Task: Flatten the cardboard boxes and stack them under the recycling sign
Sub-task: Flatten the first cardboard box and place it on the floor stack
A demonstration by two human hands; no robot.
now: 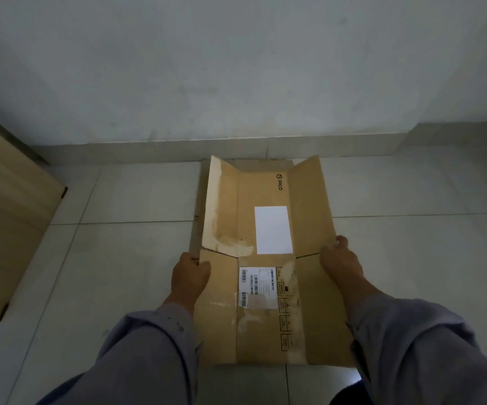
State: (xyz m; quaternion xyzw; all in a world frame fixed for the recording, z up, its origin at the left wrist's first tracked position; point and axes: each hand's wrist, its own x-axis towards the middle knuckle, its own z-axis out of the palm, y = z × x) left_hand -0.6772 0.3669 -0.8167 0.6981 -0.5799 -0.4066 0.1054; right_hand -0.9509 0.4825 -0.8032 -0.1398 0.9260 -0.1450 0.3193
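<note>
With the left hand (191,274) and right hand (340,258) each clasping a side edge of the flattened brown cardboard box (265,258) above the pale tiled floor (119,258), its upturned far flaps could catch the grey wall (236,68) and buckle.

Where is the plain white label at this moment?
In the head view, the plain white label sits centre-right on the flattened box, above the barcode label, below the PICO logo.
</note>
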